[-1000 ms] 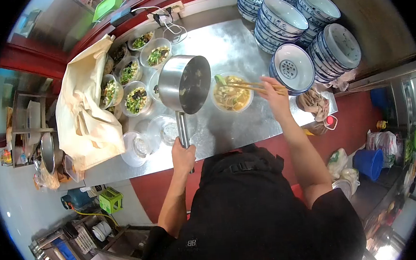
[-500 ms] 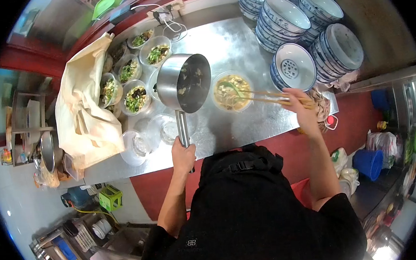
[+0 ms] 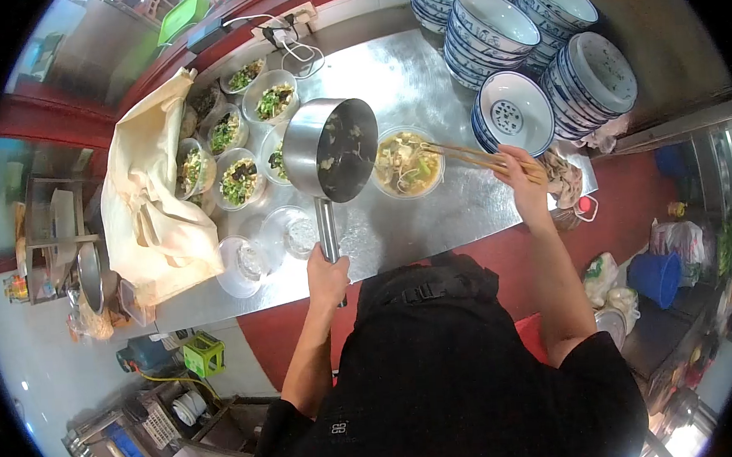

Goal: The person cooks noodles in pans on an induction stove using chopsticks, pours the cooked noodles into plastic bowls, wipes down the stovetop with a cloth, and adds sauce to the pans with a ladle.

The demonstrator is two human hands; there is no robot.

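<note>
My left hand (image 3: pixel 328 281) is closed round the handle of a steel saucepan (image 3: pixel 304 153). The pan is tilted on its side above the table, its mouth facing right, with food scraps stuck inside. In my right hand (image 3: pixel 524 175) is a pair of long wooden chopsticks (image 3: pixel 472 154). Their tips reach the right side of a clear plastic bowl (image 3: pixel 410 191) filled with soup, noodles and greens (image 3: pixel 410 160). To the left of the pan stand several plastic bowls (image 3: pixel 239 178) of chopped greens and dark pieces; the pan partly hides one of them.
Stacked blue-and-white bowls (image 3: pixel 496 32) fill the back right of the steel table (image 3: pixel 376 249). A cream cloth (image 3: pixel 150 200) covers the left end. Clear plastic containers (image 3: pixel 241 266) sit near the front edge, and a crumpled cloth (image 3: pixel 566 178) lies at the right. White cables (image 3: pixel 303 56) run behind.
The chopstick tips have moved from over the middle of the soup to its right side, slightly higher. A green leaf that stood out in the bowl now lies lower. The saucepan stays tilted.
</note>
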